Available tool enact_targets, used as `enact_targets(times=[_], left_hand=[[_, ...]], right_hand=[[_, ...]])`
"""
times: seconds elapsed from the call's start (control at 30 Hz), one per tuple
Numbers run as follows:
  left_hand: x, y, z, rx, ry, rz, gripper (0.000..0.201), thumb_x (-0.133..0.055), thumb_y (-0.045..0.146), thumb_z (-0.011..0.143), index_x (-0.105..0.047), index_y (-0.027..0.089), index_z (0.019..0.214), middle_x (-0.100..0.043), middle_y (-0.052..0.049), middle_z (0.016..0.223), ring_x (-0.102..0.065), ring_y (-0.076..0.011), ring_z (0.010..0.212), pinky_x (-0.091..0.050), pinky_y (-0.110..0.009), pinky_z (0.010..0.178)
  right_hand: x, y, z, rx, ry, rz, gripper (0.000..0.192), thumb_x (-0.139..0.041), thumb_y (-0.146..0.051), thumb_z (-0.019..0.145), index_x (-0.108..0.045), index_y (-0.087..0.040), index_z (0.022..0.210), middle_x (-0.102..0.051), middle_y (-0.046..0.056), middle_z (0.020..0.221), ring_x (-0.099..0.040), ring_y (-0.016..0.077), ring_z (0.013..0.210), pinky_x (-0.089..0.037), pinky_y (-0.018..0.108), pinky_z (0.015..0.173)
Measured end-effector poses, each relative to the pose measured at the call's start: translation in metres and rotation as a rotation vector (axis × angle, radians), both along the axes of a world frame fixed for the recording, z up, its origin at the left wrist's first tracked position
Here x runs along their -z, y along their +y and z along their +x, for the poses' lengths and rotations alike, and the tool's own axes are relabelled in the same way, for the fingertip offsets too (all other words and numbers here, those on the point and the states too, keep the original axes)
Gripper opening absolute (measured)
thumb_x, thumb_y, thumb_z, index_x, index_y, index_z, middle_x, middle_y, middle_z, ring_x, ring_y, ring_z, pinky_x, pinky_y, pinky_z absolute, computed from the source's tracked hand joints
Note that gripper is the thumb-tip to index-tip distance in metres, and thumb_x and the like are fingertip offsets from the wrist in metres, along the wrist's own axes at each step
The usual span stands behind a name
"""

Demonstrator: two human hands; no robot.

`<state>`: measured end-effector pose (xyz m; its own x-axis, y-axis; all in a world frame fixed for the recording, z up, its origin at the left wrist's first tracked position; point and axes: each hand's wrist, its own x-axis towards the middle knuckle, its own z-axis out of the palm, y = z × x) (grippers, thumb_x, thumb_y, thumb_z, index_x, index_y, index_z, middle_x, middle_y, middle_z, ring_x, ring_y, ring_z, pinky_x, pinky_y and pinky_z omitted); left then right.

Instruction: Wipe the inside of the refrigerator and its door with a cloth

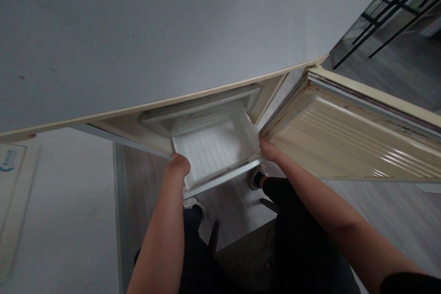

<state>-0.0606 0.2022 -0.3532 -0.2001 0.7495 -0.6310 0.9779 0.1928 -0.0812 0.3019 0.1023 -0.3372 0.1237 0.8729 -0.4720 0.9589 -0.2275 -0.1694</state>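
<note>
Right, looking down over top of a fridge: lower door swung open to the right, ribbed inner liner showing. White drawer sits partway pulled out of the lower compartment, ribbed floor visible, nothing seen inside.

Left hand clenched over drawer's left front corner; right hand grasping its right edge, w/ fingers tucked behind the rim. Both grips closed on the drawer.

Writing: only a blue mark on a pale panel at far left, too blurred to read. No brand legible on fridge.

Edges/room: drawer's right side runs just beside the open door's hinge edge, tight there. Left side has a gap to the cabinet wall. Shoes on grey wood floor directly under drawer front; open floor to the right beyond door.
</note>
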Motion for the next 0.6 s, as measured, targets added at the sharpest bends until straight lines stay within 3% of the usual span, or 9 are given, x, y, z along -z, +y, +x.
enact_targets(times=[0.1, 0.17, 0.3, 0.37, 0.47, 0.53, 0.6], left_hand=[[0.001, 0.000, 0.000, -0.006, -0.012, -0.012, 0.051, -0.065, 0.041, 0.095, -0.057, 0.012, 0.136, -0.062, -0.017, 0.135, -0.064, -0.0263, 0.119, -0.055, -0.048, 0.101], [0.002, 0.000, 0.000, -0.011, -0.013, -0.011, 0.052, -0.065, 0.042, 0.094, -0.057, 0.012, 0.136, -0.061, -0.017, 0.135, -0.063, -0.0268, 0.120, -0.055, -0.048, 0.102], [0.003, -0.001, -0.002, -0.006, -0.015, -0.005, 0.054, -0.065, 0.043, 0.095, -0.056, 0.013, 0.138, -0.061, -0.017, 0.136, -0.064, -0.0269, 0.120, -0.055, -0.048, 0.102], [0.003, 0.000, -0.003, 0.004, -0.018, -0.005, 0.054, -0.065, 0.043, 0.095, -0.055, 0.013, 0.139, -0.061, -0.017, 0.135, -0.064, -0.0268, 0.119, -0.056, -0.048, 0.101], [0.004, 0.001, -0.002, 0.018, -0.017, -0.002, 0.058, -0.064, 0.045, 0.095, -0.053, 0.012, 0.141, -0.062, -0.018, 0.134, -0.065, -0.0267, 0.117, -0.057, -0.047, 0.099], [0.005, 0.002, -0.002, 0.025, -0.014, 0.001, 0.061, -0.062, 0.048, 0.095, -0.051, 0.012, 0.143, -0.062, -0.018, 0.134, -0.066, -0.0264, 0.116, -0.058, -0.046, 0.098], [0.004, 0.002, -0.001, 0.027, -0.008, 0.002, 0.061, -0.061, 0.050, 0.096, -0.051, 0.013, 0.144, -0.063, -0.018, 0.133, -0.067, -0.0262, 0.115, -0.058, -0.047, 0.097]], right_hand=[[-0.015, -0.014, 0.015, -0.012, 0.023, -0.062, 0.059, -0.045, -0.008, 0.094, -0.044, -0.007, 0.153, -0.066, 0.021, 0.135, -0.065, 0.0265, 0.124, -0.049, 0.029, 0.099], [-0.023, -0.027, 0.023, -0.002, 0.013, -0.093, 0.047, -0.043, -0.008, 0.094, -0.060, -0.010, 0.138, -0.069, 0.020, 0.129, -0.067, 0.0286, 0.120, -0.050, 0.032, 0.096], [-0.028, -0.056, 0.032, 0.069, 0.010, -0.093, 0.035, -0.040, -0.019, 0.099, -0.071, -0.010, 0.111, -0.074, 0.020, 0.112, -0.071, 0.0286, 0.106, -0.052, 0.034, 0.089], [-0.025, -0.060, 0.032, 0.097, 0.127, -0.019, 0.039, -0.036, -0.022, 0.102, -0.070, -0.009, 0.117, -0.073, 0.019, 0.118, -0.070, 0.0261, 0.111, -0.052, 0.034, 0.096], [-0.013, -0.046, 0.026, 0.105, 0.327, 0.092, 0.049, -0.031, -0.025, 0.105, -0.056, -0.010, 0.145, -0.060, 0.015, 0.146, -0.060, 0.0215, 0.133, -0.046, 0.034, 0.114], [-0.003, -0.026, 0.020, 0.100, 0.337, 0.121, 0.054, -0.032, -0.025, 0.106, -0.043, -0.010, 0.156, -0.047, 0.014, 0.159, -0.049, 0.0201, 0.145, -0.040, 0.034, 0.121], [0.006, -0.006, 0.012, 0.098, 0.258, 0.118, 0.060, -0.037, -0.024, 0.104, -0.030, -0.007, 0.162, -0.044, 0.017, 0.160, -0.047, 0.0212, 0.146, -0.040, 0.033, 0.120]])
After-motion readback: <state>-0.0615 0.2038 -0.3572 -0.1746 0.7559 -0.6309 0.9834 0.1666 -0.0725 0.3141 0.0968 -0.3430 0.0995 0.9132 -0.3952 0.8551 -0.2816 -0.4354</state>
